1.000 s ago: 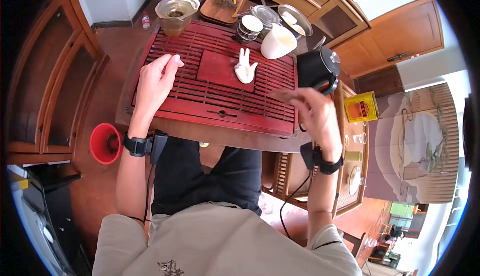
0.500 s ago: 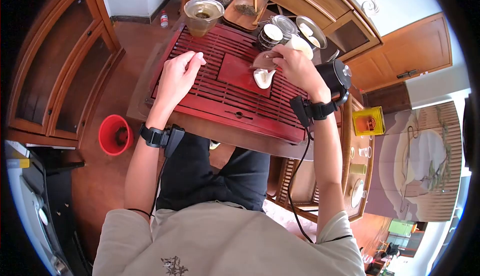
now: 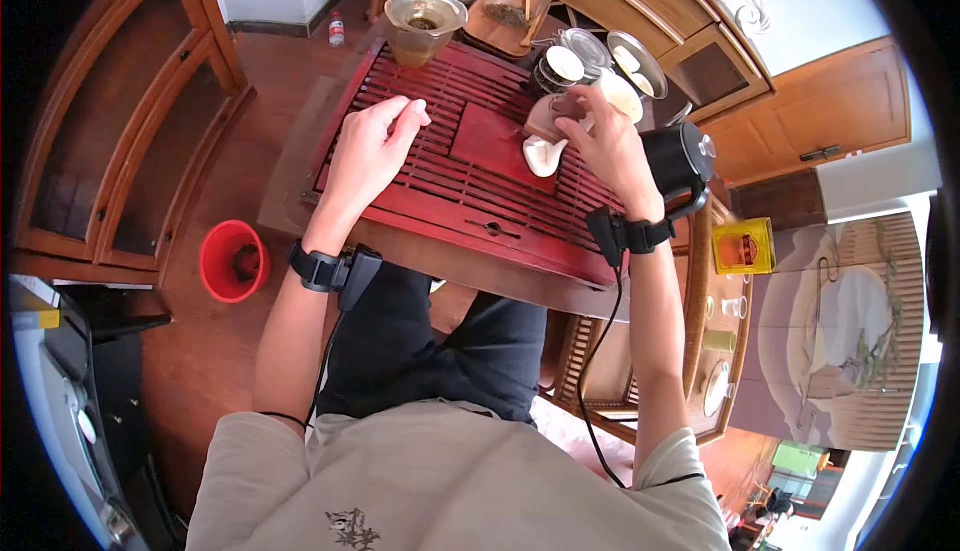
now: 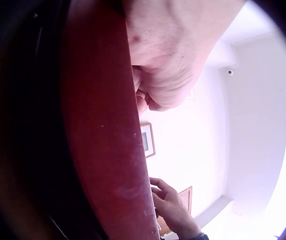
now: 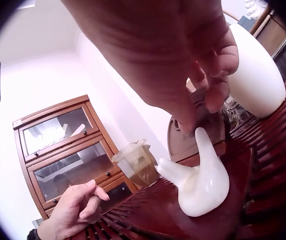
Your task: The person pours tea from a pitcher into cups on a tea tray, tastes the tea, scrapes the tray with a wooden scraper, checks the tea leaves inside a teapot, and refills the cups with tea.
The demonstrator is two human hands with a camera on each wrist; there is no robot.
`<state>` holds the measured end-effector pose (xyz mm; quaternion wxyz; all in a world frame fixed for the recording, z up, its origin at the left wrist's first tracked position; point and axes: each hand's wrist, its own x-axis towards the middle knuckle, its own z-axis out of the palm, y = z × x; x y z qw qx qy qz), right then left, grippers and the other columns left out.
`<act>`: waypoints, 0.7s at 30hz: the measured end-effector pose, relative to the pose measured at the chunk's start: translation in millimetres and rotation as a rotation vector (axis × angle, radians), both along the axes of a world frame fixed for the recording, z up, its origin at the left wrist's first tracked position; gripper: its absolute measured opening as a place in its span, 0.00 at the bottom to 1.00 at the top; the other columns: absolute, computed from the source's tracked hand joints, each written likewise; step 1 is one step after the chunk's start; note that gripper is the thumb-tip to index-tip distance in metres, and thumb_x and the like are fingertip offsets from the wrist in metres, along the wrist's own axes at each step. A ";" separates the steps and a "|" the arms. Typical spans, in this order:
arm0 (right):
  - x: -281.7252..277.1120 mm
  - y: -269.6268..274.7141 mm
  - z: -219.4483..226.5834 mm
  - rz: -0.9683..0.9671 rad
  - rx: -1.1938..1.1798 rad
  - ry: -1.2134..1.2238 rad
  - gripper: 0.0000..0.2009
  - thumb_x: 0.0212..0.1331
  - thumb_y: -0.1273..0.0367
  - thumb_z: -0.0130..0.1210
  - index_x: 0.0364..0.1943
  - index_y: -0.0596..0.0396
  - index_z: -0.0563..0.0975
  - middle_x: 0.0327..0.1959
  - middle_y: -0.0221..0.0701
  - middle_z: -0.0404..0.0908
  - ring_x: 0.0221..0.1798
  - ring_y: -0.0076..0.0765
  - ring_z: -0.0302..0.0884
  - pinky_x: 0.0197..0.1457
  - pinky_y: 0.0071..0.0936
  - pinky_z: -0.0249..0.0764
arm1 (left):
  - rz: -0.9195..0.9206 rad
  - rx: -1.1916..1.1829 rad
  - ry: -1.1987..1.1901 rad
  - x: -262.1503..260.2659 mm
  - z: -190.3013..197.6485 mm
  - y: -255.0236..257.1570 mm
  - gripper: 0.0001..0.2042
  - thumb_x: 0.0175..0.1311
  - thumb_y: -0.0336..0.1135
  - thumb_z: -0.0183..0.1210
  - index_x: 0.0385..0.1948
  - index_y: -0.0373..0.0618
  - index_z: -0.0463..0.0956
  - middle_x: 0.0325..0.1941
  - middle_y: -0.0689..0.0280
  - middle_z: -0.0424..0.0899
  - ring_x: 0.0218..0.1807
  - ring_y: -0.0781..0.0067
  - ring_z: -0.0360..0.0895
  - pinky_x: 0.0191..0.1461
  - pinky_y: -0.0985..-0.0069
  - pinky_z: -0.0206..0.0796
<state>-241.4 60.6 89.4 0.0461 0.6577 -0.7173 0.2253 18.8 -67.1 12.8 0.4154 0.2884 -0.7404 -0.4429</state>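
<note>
My right hand is over the right part of the red slatted tea tray, thumb and fingers spread apart at a flat brown piece with a rounded top. That piece stands upright on the tray, just behind a glossy white hand-shaped figurine with raised fingers. In the right wrist view the fingertips overlap the brown piece's upper edge. Loosely curled and holding nothing, my left hand is over the tray's left side. The left wrist view mostly shows the tray's red side.
A glass pitcher with a strainer stands at the tray's far left corner. A white pitcher, stacked cups and a lidded jar crowd the far right. Beside the tray is a black kettle; a red bin is on the floor.
My right hand came in from the right with the brown piece and set it behind the figurine; its fingers have since spread. The left hand keeps its pose while the head view shifts.
</note>
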 end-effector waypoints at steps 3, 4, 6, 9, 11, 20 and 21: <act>2.4 7.7 -8.1 -0.057 -0.030 0.049 0.20 0.58 0.60 0.62 0.50 0.54 0.73 0.42 0.45 0.83 0.42 0.53 0.82 0.44 0.43 0.79 | -0.008 0.034 -0.064 4.1 3.5 6.0 0.14 0.71 0.38 0.52 0.33 0.34 0.79 0.26 0.52 0.82 0.24 0.63 0.78 0.31 0.70 0.66; 8.5 10.2 -7.4 -0.118 -0.028 0.051 0.21 0.57 0.59 0.62 0.51 0.54 0.73 0.41 0.45 0.83 0.42 0.53 0.82 0.43 0.43 0.79 | 0.002 0.036 -0.067 3.7 4.0 5.6 0.14 0.71 0.38 0.52 0.33 0.34 0.79 0.26 0.52 0.82 0.24 0.64 0.78 0.32 0.70 0.66; 19.0 13.1 -9.6 -0.221 -0.018 0.054 0.26 0.54 0.55 0.64 0.52 0.55 0.72 0.40 0.45 0.83 0.41 0.52 0.82 0.42 0.42 0.79 | 0.016 0.012 -0.030 1.5 4.8 4.3 0.14 0.71 0.38 0.53 0.33 0.34 0.79 0.24 0.53 0.80 0.23 0.66 0.75 0.31 0.71 0.65; 26.9 12.5 -17.4 -0.166 -0.111 0.125 0.30 0.54 0.52 0.64 0.55 0.55 0.70 0.45 0.47 0.80 0.42 0.55 0.81 0.43 0.43 0.79 | 0.021 0.033 -0.070 1.7 7.6 4.9 0.14 0.71 0.38 0.53 0.33 0.35 0.79 0.23 0.54 0.79 0.22 0.68 0.74 0.30 0.71 0.64; 30.1 9.3 -17.0 -0.211 -0.061 0.049 0.31 0.54 0.52 0.63 0.56 0.56 0.69 0.46 0.48 0.80 0.43 0.55 0.81 0.43 0.44 0.78 | -0.002 -0.021 0.009 -1.2 -6.4 -0.6 0.16 0.73 0.42 0.51 0.32 0.39 0.80 0.12 0.75 0.62 0.17 0.88 0.59 0.21 0.81 0.51; 28.2 12.1 -19.8 -0.183 0.058 -0.049 0.40 0.56 0.46 0.61 0.65 0.56 0.60 0.45 0.54 0.80 0.46 0.56 0.81 0.46 0.45 0.78 | 0.006 -0.051 0.012 -1.3 -5.0 -2.1 0.15 0.73 0.41 0.51 0.32 0.39 0.80 0.13 0.76 0.63 0.17 0.89 0.60 0.20 0.81 0.52; 30.5 13.6 -19.1 -0.188 0.063 -0.055 0.40 0.56 0.46 0.61 0.65 0.56 0.60 0.45 0.54 0.80 0.46 0.56 0.81 0.46 0.45 0.78 | 0.003 -0.049 0.008 -0.6 -6.4 0.1 0.15 0.73 0.40 0.51 0.32 0.40 0.80 0.13 0.76 0.64 0.17 0.89 0.60 0.20 0.81 0.52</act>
